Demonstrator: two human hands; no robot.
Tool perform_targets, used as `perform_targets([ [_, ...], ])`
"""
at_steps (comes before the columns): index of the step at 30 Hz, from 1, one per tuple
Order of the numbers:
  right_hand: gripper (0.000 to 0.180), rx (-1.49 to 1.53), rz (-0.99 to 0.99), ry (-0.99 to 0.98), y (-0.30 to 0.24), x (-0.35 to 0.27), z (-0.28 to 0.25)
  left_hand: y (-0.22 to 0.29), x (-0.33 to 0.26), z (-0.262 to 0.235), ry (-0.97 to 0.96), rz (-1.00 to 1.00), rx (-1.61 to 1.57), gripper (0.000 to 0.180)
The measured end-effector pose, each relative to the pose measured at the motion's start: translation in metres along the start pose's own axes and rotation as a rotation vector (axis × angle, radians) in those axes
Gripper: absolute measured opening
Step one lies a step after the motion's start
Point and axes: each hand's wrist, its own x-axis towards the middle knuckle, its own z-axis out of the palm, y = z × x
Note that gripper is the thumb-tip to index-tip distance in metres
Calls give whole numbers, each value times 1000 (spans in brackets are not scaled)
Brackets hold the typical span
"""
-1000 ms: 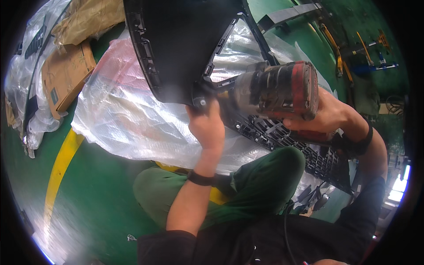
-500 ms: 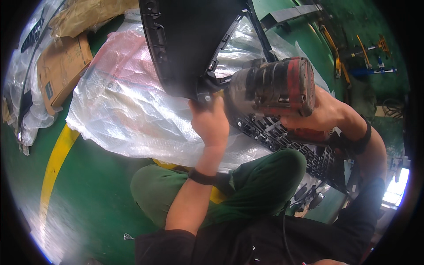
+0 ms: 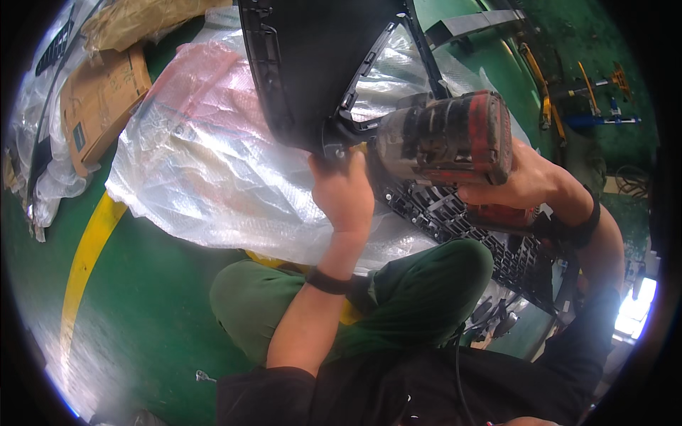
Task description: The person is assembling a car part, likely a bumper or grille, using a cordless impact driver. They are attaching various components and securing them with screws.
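A large black plastic panel [image 3: 305,64], which looks like a car bumper, stands in front of me over bubble wrap. My left hand [image 3: 344,190] is closed on its lower edge, next to a small tab with a bright round spot. In my right hand [image 3: 522,174] is a worn black and red cordless power tool [image 3: 444,138], its handle gripped and its body level. The tool's front end points left, close to my left fingertips; its tip is hidden. A black grille with an open lattice [image 3: 490,241] spreads below the tool, beside my right knee.
Clear bubble wrap [image 3: 206,163] covers the green floor ahead of my crossed legs. At left lie a cardboard box [image 3: 106,106], wrapped parts and a yellow floor line [image 3: 89,255]. A small metal piece [image 3: 204,376] lies at lower left. Yellow and blue stands [image 3: 600,106] are at far right.
The black panel, both hands and the power tool have shifted slightly to the right in the picture. Both grips stay the same.
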Motion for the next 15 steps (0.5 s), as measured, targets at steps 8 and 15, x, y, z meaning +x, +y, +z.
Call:
perform_targets([
  [8, 60, -46, 5, 12, 0, -1, 0, 2, 0, 0, 13, 7, -9, 50],
  [15, 54, -57, -71, -29, 7, 3, -2, 1, 1, 2, -7, -31, -20, 55],
])
